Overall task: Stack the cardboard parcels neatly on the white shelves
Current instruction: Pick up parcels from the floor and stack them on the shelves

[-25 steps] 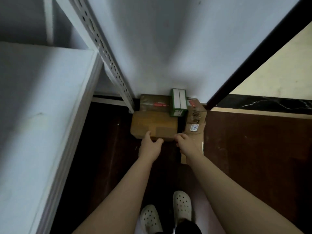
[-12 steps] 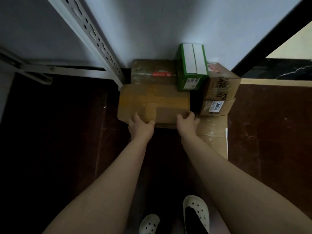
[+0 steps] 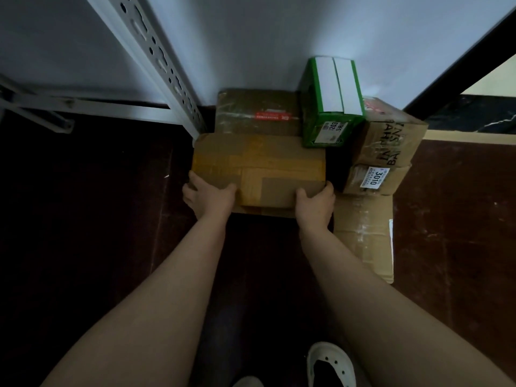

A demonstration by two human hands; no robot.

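A flat brown cardboard parcel [image 3: 259, 166] with yellow tape lies on the dark floor in front of me. My left hand [image 3: 208, 198] grips its near left corner, and my right hand [image 3: 315, 203] grips its near right corner, thumbs on top. Behind it sits a darker taped parcel [image 3: 255, 113] against the wall. A green box [image 3: 329, 104] with a white top stands to the right, on other parcels. Further right are a brown box with black writing [image 3: 391, 141] and a small parcel labelled 3010 [image 3: 374, 178]. The white shelf upright [image 3: 156, 60] rises at left.
A long flat cardboard piece [image 3: 365, 236] lies on the floor beside my right arm. The white wall [image 3: 251, 37] backs the pile. A black frame edge [image 3: 458, 60] runs diagonally at upper right. My white shoes [image 3: 329, 364] are at the bottom.
My view has dropped closer to the parcels and the shelf board has left the frame. Both hands have spread from the parcel's near edge to grip its near corners.
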